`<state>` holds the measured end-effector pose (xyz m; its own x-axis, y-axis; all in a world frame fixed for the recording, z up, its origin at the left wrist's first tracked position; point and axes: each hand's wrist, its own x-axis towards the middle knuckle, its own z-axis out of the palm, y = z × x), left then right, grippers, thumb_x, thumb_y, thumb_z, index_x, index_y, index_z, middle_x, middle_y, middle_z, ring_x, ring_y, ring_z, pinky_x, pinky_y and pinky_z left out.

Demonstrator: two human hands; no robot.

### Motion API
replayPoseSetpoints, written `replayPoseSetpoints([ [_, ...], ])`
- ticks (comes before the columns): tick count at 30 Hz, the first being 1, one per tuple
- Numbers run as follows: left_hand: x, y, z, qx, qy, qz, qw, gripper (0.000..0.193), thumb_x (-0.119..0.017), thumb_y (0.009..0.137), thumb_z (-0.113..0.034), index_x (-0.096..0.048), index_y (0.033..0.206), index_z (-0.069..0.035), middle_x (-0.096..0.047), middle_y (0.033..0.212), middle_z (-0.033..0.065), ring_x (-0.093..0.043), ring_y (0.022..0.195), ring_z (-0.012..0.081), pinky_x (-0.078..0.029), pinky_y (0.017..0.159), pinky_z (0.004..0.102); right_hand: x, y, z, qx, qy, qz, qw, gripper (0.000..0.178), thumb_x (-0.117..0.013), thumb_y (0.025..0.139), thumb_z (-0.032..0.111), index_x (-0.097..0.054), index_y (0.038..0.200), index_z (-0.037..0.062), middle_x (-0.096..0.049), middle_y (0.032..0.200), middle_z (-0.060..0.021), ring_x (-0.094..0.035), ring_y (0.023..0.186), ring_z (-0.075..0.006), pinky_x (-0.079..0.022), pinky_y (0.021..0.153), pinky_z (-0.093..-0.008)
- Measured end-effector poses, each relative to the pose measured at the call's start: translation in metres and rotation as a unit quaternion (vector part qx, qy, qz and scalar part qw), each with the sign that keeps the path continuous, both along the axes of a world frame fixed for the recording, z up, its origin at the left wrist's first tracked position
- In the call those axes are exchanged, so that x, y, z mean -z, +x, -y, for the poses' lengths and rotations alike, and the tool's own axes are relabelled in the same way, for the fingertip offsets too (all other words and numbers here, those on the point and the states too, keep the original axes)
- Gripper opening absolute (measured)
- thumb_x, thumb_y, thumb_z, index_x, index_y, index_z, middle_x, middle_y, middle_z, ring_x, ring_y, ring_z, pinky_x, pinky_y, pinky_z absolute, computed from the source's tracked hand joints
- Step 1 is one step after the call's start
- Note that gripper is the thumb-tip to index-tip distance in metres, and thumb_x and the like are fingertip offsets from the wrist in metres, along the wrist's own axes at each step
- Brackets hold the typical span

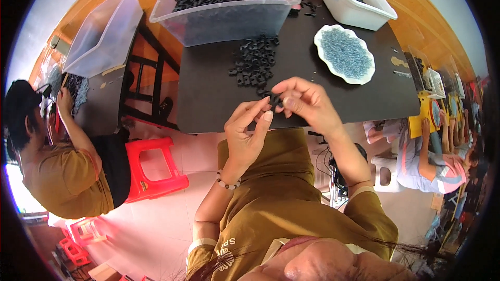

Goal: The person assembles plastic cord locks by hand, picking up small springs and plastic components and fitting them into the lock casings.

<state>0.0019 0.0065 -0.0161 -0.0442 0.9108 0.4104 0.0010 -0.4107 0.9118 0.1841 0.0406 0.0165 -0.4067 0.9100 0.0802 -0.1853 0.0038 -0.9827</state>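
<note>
Just above the near edge of the dark table, my two hands meet over a small black plastic part (274,100). The left hand (246,131) pinches it between thumb and fingertips, with a bead bracelet on that wrist. From the right, my right hand (308,105) closes thumb and fingers on the same part; its exact shape is mostly covered. Beyond the fingertips, a loose pile of black plastic parts (255,65) spreads on the table. To the right lies a white scalloped plate (319,57) heaped with tiny shiny metal pieces (345,53), too small to tell apart.
A see-through bin (224,21) full of black parts stands at the back, with a white tub (367,16) to its right. On the left, a co-worker (62,171) sits at another table near a red stool (151,169). More people work at far right.
</note>
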Motion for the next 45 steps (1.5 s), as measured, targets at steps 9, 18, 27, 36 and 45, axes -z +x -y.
replayPoseSetpoints([
  [9, 0.004, -0.002, 0.009, 0.056, -0.068, 0.049, 0.995, 0.024, -0.07, 0.093, -0.007, -0.071, 0.115, 0.0, -0.062, 0.105, 0.005, -0.058, 0.085, 0.0103, -0.05, 0.078, 0.0229, 0.016, -0.009, 0.017, -0.012, -0.062, -0.08, 0.995, 0.023, -0.064, 0.099, 0.016, -0.058, 0.117, 0.0028, -0.065, 0.09, 0.0023, -0.054, 0.073, -0.0034, -0.048, 0.069, -0.0212],
  [18, -0.004, 0.0, 0.011, 0.04, -0.129, 0.122, 0.983, 0.021, -0.065, 0.095, -0.004, -0.071, 0.114, 0.001, -0.074, 0.105, 0.0111, -0.063, 0.075, 0.0072, -0.052, 0.066, 0.0207, -0.015, 0.042, 0.008, 0.125, 0.077, 0.2, 0.969, 0.015, -0.064, 0.098, 0.013, -0.066, 0.103, 0.0001, -0.068, 0.09, -0.0003, -0.062, 0.084, -0.0052, -0.049, 0.075, -0.0215],
  [27, -0.002, -0.005, 0.007, 0.018, -0.111, 0.136, 0.984, 0.021, -0.068, 0.093, -0.006, -0.071, 0.114, 0.0, -0.075, 0.1, 0.0091, -0.059, 0.07, 0.0042, -0.05, 0.062, 0.0196, -0.029, 0.199, -0.081, 0.375, 0.186, 0.452, 0.788, 0.017, -0.064, 0.095, 0.013, -0.069, 0.101, -0.0024, -0.07, 0.082, -0.0038, -0.061, 0.076, -0.0081, -0.048, 0.069, -0.0252],
  [36, -0.005, -0.005, 0.01, 0.01, -0.127, 0.138, 0.982, 0.019, -0.068, 0.092, -0.003, -0.072, 0.111, 0.0, -0.074, 0.099, 0.0089, -0.058, 0.07, 0.0044, -0.05, 0.06, 0.0199, -0.025, 0.164, -0.082, 0.316, 0.236, 0.5, 0.771, 0.014, -0.068, 0.089, 0.009, -0.07, 0.101, 0.0016, -0.071, 0.089, -0.0122, -0.067, 0.079, -0.0218, -0.052, 0.072, -0.0345],
  [45, 0.0, -0.011, 0.012, 0.028, -0.125, 0.115, 0.985, 0.02, -0.069, 0.091, -0.002, -0.072, 0.11, -0.001, -0.073, 0.102, 0.0106, -0.064, 0.08, 0.0078, -0.054, 0.067, 0.0213, -0.029, 0.156, -0.076, 0.287, 0.214, 0.552, 0.753, 0.013, -0.069, 0.086, 0.011, -0.072, 0.096, 0.0048, -0.068, 0.091, -0.0155, -0.067, 0.087, -0.0306, -0.051, 0.078, -0.0415],
])
